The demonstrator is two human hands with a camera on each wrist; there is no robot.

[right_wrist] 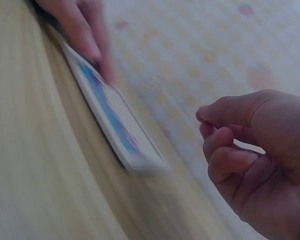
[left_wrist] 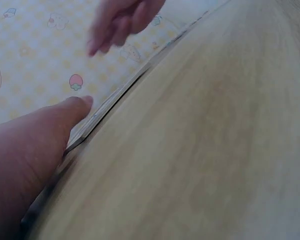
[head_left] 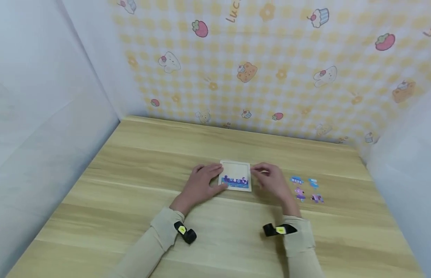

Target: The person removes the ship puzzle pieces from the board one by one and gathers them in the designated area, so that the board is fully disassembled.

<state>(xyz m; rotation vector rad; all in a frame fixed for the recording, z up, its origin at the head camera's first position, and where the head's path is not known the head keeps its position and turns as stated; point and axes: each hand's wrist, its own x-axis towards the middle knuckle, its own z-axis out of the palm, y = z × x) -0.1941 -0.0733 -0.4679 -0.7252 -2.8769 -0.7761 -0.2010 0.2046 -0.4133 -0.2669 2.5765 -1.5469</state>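
Observation:
A square puzzle board (head_left: 235,166) with a pale frame lies on the table, blue and purple pieces fitted along its lower part. My left hand (head_left: 201,183) rests at its left side, fingers fairly straight on the left edge and thumb by the lower left corner. Just off the board's right edge is my right hand (head_left: 271,180). In the right wrist view that right hand (right_wrist: 262,155) has curled fingers, thumb and forefinger tips together, and I see nothing between them. The left wrist view shows my left thumb (left_wrist: 45,130) against the board's edge.
Several loose puzzle pieces lie right of my right hand: a blue one (head_left: 297,180), another blue one (head_left: 313,182), a pink and purple one (head_left: 300,194) and a purple one (head_left: 317,198). A patterned cloth wall (head_left: 215,69) stands behind the wooden table (head_left: 149,154).

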